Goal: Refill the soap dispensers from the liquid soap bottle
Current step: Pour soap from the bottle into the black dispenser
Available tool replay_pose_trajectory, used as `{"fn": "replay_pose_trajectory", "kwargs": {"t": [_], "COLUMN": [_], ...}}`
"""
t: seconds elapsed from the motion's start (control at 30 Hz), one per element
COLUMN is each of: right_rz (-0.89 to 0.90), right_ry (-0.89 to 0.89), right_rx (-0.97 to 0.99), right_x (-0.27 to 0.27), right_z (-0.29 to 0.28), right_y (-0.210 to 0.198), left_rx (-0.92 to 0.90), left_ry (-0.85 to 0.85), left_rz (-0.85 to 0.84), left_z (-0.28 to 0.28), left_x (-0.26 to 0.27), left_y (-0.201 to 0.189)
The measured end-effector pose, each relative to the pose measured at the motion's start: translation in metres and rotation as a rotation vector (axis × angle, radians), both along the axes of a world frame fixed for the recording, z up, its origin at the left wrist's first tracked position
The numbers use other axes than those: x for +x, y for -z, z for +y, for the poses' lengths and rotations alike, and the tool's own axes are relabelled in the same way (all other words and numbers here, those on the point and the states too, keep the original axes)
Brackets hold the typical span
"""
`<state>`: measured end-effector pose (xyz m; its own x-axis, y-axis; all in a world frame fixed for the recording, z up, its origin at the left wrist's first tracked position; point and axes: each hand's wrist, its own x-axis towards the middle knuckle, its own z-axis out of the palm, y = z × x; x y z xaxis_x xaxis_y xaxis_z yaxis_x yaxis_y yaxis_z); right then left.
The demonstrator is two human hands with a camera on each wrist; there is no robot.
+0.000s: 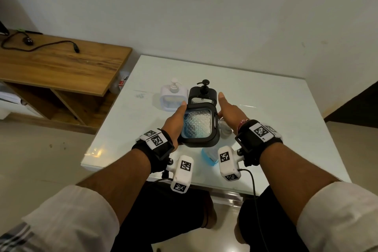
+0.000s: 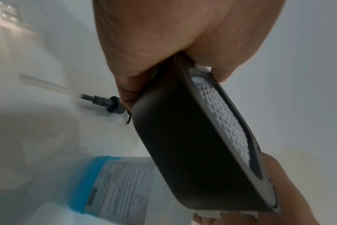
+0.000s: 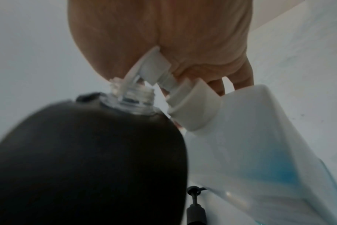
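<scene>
White walls close in behind a pale glossy bench (image 1: 266,96), with a wooden shelf unit (image 1: 61,63) off its left edge.

The left hand (image 1: 176,120) grips a black dispenser (image 1: 199,125) by its side, fingers curled round the frame, and holds it tipped over so that its open threaded neck (image 3: 132,97) meets the spout of the soap bottle; this tilt looks chosen to bring the small opening up to the nozzle. Blue liquid already shows behind its patterned clear window, so the fill seems under way.

The right hand (image 1: 229,112) presses down on the white pump head (image 3: 156,67) of the soap bottle (image 3: 260,144), palm and fingers bent over it with the thumb stuck out forward. The bottle, part full of blue soap, stands near the front edge of the bench, and its curved spout points into the neck.

A loose black pump (image 2: 106,102) with its clear tube lies flat on the bench, most likely unscrewed from the held dispenser to free the opening.

By count: three dispensers, namely the held black one, a second black one (image 1: 202,93) and a white one (image 1: 173,95), the last two upright side by side toward the middle of the bench with pumps on. One soap bottle. One loose pump.
</scene>
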<state>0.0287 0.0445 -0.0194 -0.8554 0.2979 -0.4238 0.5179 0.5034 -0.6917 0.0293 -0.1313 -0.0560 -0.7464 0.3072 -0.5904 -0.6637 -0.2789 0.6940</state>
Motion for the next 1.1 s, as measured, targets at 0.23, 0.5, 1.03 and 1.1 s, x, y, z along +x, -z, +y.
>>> {"fn": "replay_pose_trajectory", "kwargs": {"t": [0.23,0.5,1.03,1.1], "right_rz": [0.01,0.002,-0.001,0.004], "right_ry": [0.026,-0.009,0.033,0.038], "right_rx": [0.061,0.017,0.043,0.061], "right_x": [0.0,0.0,-0.002,-0.002], "right_z": [-0.002,0.0,-0.002,-0.003], "right_y": [0.007,-0.001,0.006,0.011], "left_rx": [-0.009,-0.002,0.021,0.024], "left_ry": [0.01,0.026,0.004,0.008], "left_rz": [0.002,-0.001,0.002,-0.003], "left_z": [0.0,-0.001,0.001,0.001], "left_x": [-0.002,-0.002,-0.002,-0.001], "left_y": [0.0,0.001,-0.002,-0.002]}}
